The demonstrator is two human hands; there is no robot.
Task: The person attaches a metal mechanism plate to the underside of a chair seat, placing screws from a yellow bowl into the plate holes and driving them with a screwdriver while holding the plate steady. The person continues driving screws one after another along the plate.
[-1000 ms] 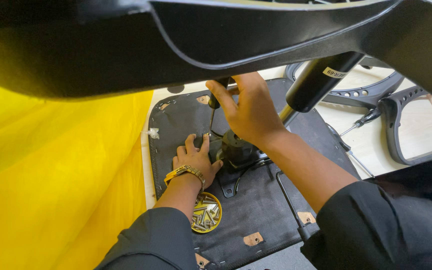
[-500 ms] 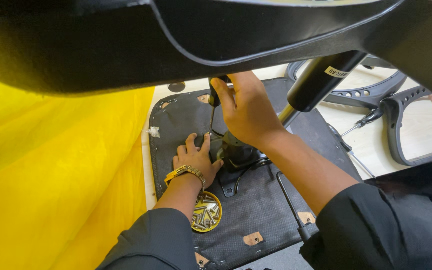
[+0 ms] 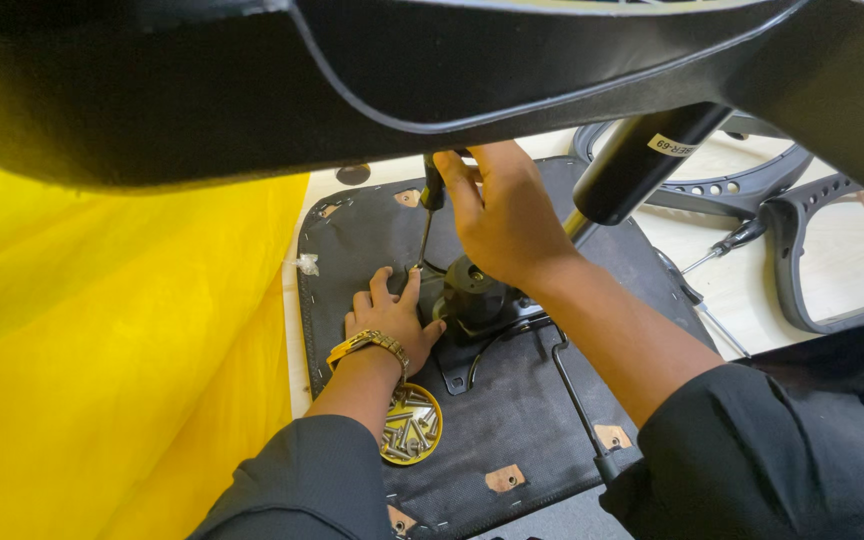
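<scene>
An upturned chair seat point(image 3: 532, 420) covered in black fabric lies in front of me, with a black metal mechanism point(image 3: 472, 295) fixed at its middle. My right hand point(image 3: 502, 215) grips a black-handled screwdriver point(image 3: 429, 215) held upright, its tip at the seat just left of the mechanism. My left hand point(image 3: 387, 320), a gold bracelet on its wrist, rests flat on the fabric beside the tip, fingers touching the mechanism plate. A black lever rod point(image 3: 577, 400) runs from the mechanism toward me.
A yellow round dish point(image 3: 412, 425) with several screws sits on the seat near my left wrist. Yellow cloth point(image 3: 112, 370) covers the left. A black cylinder point(image 3: 642, 160) and dark chair part point(image 3: 352, 70) hang overhead. Chair armrest frames point(image 3: 802, 260) and another screwdriver point(image 3: 727, 245) lie right.
My right hand has shifted slightly left and down with the screwdriver. My left hand has stayed flat on the seat.
</scene>
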